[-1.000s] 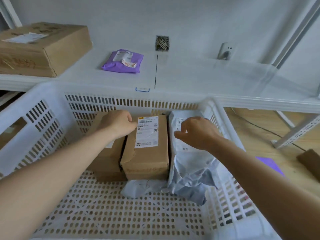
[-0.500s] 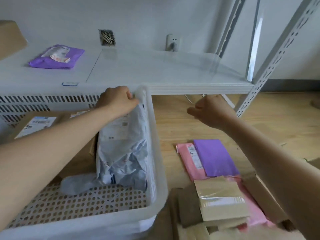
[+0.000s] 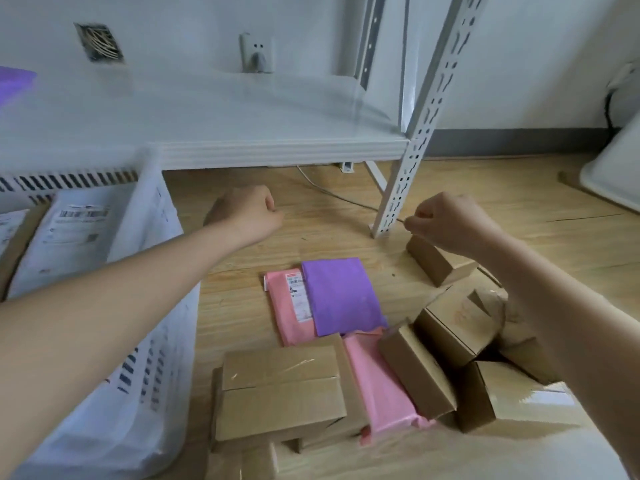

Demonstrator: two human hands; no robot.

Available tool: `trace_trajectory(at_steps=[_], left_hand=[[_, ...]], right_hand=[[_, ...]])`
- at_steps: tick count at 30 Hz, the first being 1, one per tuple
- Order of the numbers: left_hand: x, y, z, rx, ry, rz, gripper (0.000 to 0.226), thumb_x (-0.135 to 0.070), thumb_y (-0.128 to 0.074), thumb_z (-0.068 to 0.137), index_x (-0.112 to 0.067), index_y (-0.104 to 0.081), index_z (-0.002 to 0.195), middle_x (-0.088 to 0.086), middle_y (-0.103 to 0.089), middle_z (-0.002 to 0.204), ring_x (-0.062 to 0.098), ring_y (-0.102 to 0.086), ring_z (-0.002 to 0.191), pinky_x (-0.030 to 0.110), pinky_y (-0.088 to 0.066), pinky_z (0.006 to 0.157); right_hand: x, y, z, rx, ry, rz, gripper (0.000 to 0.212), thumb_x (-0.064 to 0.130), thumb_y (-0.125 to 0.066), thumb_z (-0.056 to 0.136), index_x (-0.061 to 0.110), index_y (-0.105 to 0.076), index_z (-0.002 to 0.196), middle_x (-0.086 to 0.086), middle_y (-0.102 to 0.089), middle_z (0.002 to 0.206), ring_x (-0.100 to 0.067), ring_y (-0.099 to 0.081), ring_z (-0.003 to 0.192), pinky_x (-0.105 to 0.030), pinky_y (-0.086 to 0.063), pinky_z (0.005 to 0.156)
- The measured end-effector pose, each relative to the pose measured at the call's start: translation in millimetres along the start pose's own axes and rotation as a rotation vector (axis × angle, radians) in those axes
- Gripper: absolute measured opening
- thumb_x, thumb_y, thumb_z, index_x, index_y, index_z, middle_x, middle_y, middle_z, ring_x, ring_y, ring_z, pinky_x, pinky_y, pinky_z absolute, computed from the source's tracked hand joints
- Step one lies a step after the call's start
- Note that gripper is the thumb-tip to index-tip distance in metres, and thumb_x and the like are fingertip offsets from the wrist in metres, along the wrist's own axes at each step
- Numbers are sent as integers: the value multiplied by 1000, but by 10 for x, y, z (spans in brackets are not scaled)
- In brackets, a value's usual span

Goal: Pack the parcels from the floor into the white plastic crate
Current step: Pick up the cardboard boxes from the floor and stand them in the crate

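Though labelled, pink mailer [image 3: 291, 306], print unreadable

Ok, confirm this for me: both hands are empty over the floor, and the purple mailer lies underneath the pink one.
Wrong in one respect: the head view shows the purple mailer lying on top of the pink mailer, not underneath it. The rest holds: the left hand and right hand are empty over the floor.

White metal shelf [image 3: 242, 133] across the far left, perforated upright post [image 3: 412, 157] at its right end, wall socket [image 3: 255, 51] and vent [image 3: 99, 41] behind, thin cable [image 3: 332, 194] on the wooden floor [image 3: 519, 202]
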State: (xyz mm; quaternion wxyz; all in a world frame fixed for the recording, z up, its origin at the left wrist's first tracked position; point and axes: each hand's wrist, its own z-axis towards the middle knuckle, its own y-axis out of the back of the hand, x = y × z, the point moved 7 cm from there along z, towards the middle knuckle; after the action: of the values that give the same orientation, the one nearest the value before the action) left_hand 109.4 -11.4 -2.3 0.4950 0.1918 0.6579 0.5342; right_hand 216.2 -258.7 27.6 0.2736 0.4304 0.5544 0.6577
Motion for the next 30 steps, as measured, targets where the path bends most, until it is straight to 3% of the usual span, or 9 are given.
trace_trajectory(at_steps=[3,6,13,16,19,22,25,27,30], left_hand=[[-284,-330,15,32,18,-12,10,-30,-54,80,-28,-57,89,1,-65,108,27,-58,103,31,-48,84],[-561,-670,7,73,37,-27,15,-30,-54,80,-26,-58,94,0,-65,110,26,-56,103,27,-44,80],[-1177,-1515,-51,254,39,-67,33,-32,-52,84,-23,-53,116,1,-60,118,26,-56,102,26,-42,77],[-1337,-1874,-125,363,58,-89,34,-36,-51,85,-25,-50,117,1,-61,105,25,-54,88,26,-38,67],[-1369,-2157,-186,468,52,-63,40,-33,-48,86,-28,-44,125,0,-58,98,21,-51,83,26,-35,59],[-1357,-2337,-203,525,25,-29,45,-33,-46,88,-32,-40,132,2,-57,116,19,-49,87,26,-38,68],[-1332,-2404,-209,536,25,-25,47,-33,-45,89,-35,-36,135,4,-54,124,19,-49,89,26,-40,75],[-1316,-2413,-221,525,28,-57,50,-33,-44,90,-36,-30,138,6,-55,115,21,-51,90,28,-41,76],[-1287,-2389,-231,503,41,-125,48,-34,-40,92,-36,-24,137,5,-50,90,23,-51,80,29,-36,65]], right_hand=[[-462,12,-15,27,-51,2,28,33,-55,86,8,-68,87,-12,-66,85,-28,-61,80,-40,-55,74],[-873,-36,-9,78,-93,36,26,29,-54,88,8,-68,90,-11,-68,88,-28,-63,83,-43,-55,79],[-1681,-516,-74,248,-231,131,25,26,-58,85,19,-61,109,-3,-60,108,-16,-53,87,-21,-40,60],[-1881,-877,-153,381,-244,154,55,31,-68,77,23,-48,128,-4,-56,117,-19,-54,101,-25,-43,77],[-1967,-1283,-246,552,-234,138,95,42,-74,68,30,-19,144,-7,-50,132,-25,-47,119,-37,-42,97],[-2008,-1572,-316,616,-265,142,120,49,-78,59,43,10,142,-16,-31,145,-32,-35,130,-44,-36,105],[-1981,-1701,-350,601,-259,79,128,48,-79,58,48,23,136,-19,-12,152,-36,-30,133,-46,-39,102],[-1926,-1682,-347,560,-225,31,125,46,-77,60,49,23,135,-20,-15,149,-36,-36,127,-43,-46,93],[-1837,-1539,-319,470,-180,8,123,48,-75,58,48,20,136,-18,-32,136,-34,-45,115,-43,-49,87]])
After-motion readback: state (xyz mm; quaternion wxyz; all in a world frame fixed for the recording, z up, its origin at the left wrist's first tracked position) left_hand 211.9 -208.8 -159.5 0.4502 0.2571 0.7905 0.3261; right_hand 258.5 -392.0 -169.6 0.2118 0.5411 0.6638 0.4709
